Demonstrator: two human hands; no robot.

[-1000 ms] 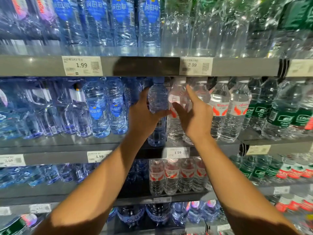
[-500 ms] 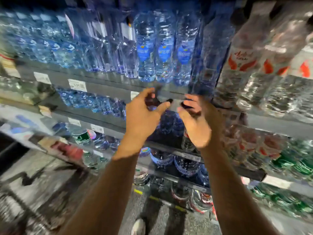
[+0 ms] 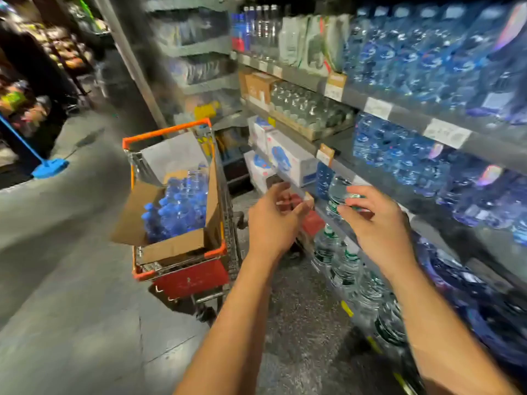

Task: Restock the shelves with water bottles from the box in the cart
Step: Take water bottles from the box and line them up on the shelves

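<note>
Hands first: your left hand (image 3: 272, 223) and right hand (image 3: 376, 226) are both up in front of you w/ fingers loosely spread and slightly curled, holding nothing. Right fingertips (image 3: 352, 195) overlap a green-label bottle (image 3: 338, 192) on the shelf edge in this view; can't tell if they touch it, frame's blurred. Left fingers point toward the cart, not yet over it.

Next out, to your left: the cart (image 3: 182, 260) w/ orange rim, and inside it the open cardboard box (image 3: 171, 246). Blue-capped water bottles (image 3: 176, 206) fill most of it, upright, packed tight. They sit well apart from both hands, beyond and left of your left fingers, so nothing's in reach w/o a step or lean.

Farther right: the shelves (image 3: 399, 109) look heavily stocked w/ blue bottles across several tiers.

Judgement: you're between loads. Box looks mostly full, so plenty left to move; the bulk of the restock is prob. ahead. Next grab means swinging left and down into the box.
</note>
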